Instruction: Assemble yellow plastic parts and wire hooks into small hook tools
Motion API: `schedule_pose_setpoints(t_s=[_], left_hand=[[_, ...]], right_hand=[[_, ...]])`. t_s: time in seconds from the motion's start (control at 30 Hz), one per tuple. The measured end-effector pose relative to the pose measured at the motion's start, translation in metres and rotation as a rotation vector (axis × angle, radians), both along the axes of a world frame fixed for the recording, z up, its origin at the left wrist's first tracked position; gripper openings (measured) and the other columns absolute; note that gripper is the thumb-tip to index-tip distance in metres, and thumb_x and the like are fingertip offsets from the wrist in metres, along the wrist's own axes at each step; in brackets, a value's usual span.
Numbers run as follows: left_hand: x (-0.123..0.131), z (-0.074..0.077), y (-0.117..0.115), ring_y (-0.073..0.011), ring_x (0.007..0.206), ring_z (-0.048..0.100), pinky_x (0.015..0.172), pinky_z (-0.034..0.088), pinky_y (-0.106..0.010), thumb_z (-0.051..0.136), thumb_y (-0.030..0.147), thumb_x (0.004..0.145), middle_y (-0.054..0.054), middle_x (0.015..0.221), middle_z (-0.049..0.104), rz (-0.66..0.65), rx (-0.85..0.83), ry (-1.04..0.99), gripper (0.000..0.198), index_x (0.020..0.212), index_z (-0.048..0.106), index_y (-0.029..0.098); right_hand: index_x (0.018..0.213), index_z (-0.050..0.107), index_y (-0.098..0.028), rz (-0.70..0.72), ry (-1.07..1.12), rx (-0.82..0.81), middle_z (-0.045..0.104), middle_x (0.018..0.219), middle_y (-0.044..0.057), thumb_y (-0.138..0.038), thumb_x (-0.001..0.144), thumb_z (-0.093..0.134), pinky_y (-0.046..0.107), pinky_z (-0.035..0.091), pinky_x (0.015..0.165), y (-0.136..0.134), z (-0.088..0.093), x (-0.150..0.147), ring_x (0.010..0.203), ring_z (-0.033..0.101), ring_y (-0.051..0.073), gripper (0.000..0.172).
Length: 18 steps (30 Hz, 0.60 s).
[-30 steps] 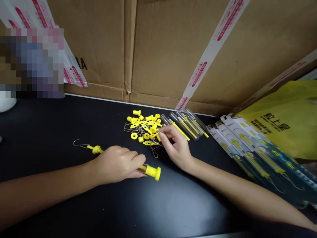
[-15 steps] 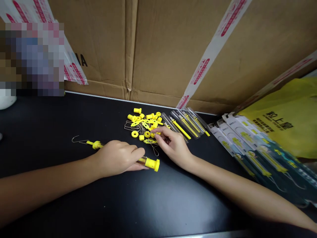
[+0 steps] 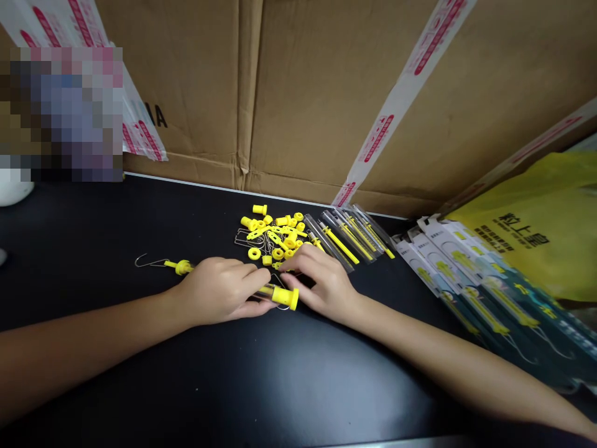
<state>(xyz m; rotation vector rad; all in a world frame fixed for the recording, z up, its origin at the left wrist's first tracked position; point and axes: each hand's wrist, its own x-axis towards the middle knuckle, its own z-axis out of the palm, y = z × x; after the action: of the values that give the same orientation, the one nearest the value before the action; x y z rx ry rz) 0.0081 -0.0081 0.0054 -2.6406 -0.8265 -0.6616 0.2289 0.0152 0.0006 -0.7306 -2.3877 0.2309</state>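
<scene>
My left hand is wrapped around a spring scale, a clear tube with yellow ends. Its yellow cap sticks out to the right of my fingers, and a wire hook extends from the other end on the left. Close to that cap, my right hand is curled with thumb and fingertips around a thin metal wire hook, partly hidden by the cap and my fingers. Just beyond my right fingertips lies a pile of yellow plastic parts, with rings, caps, flat pieces, springs and wire hooks mixed together.
Several clear tubes with yellow scales lie right of the pile. Boxed spring scales and a yellow bag are at the right. A large cardboard box stands behind the black table. A white object is far left.
My right hand has drawn slightly down from the pile toward the cap, and the wire hook has moved with it to behind the cap. The cap end of the spring scale has risen slightly.
</scene>
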Motion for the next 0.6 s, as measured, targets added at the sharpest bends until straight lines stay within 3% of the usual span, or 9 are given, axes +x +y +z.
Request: schedule_pose_setpoints(t_s=[0.1, 0.2, 0.37, 0.6], left_hand=[[-0.001, 0.001, 0.002, -0.0117, 0.058, 0.058, 0.055, 0.04, -0.024, 0.048, 0.034, 0.084, 0.003, 0.065, 0.061, 0.023, 0.023, -0.099, 0.017, 0.08, 0.052, 0.018], [-0.001, 0.002, 0.002, -0.012, 0.059, 0.06, 0.056, 0.042, -0.024, 0.049, 0.031, 0.081, 0.003, 0.07, 0.063, 0.038, 0.032, -0.135, 0.016, 0.088, 0.052, 0.017], [-0.001, 0.0, 0.002, -0.012, 0.061, 0.061, 0.056, 0.042, -0.023, 0.049, 0.03, 0.081, 0.003, 0.071, 0.064, 0.041, 0.013, -0.112, 0.013, 0.086, 0.051, 0.018], [-0.001, -0.003, 0.004, -0.0118, 0.066, 0.063, 0.058, 0.042, -0.023, 0.048, 0.029, 0.084, 0.004, 0.077, 0.066, 0.064, 0.026, -0.089, 0.013, 0.091, 0.054, 0.019]], right_hand=[[0.09, 0.061, -0.018, 0.129, -0.141, 0.166, 0.058, 0.081, 0.006, -0.038, 0.085, 0.056, 0.031, 0.041, 0.064, -0.004, 0.001, -0.002, 0.073, 0.05, 0.017, 0.021], [0.091, 0.06, -0.018, 0.13, -0.229, 0.247, 0.058, 0.082, 0.006, -0.038, 0.084, 0.056, 0.031, 0.038, 0.062, -0.004, -0.001, -0.002, 0.072, 0.048, 0.018, 0.021], [0.084, 0.058, -0.019, 0.044, -0.247, 0.115, 0.055, 0.085, 0.005, -0.025, 0.081, 0.057, 0.031, 0.038, 0.069, 0.003, -0.001, 0.001, 0.078, 0.048, 0.018, 0.007], [0.098, 0.054, -0.019, -0.108, -0.173, 0.033, 0.056, 0.093, 0.007, -0.018, 0.077, 0.058, 0.034, 0.04, 0.075, 0.007, -0.001, 0.001, 0.087, 0.05, 0.022, 0.021]])
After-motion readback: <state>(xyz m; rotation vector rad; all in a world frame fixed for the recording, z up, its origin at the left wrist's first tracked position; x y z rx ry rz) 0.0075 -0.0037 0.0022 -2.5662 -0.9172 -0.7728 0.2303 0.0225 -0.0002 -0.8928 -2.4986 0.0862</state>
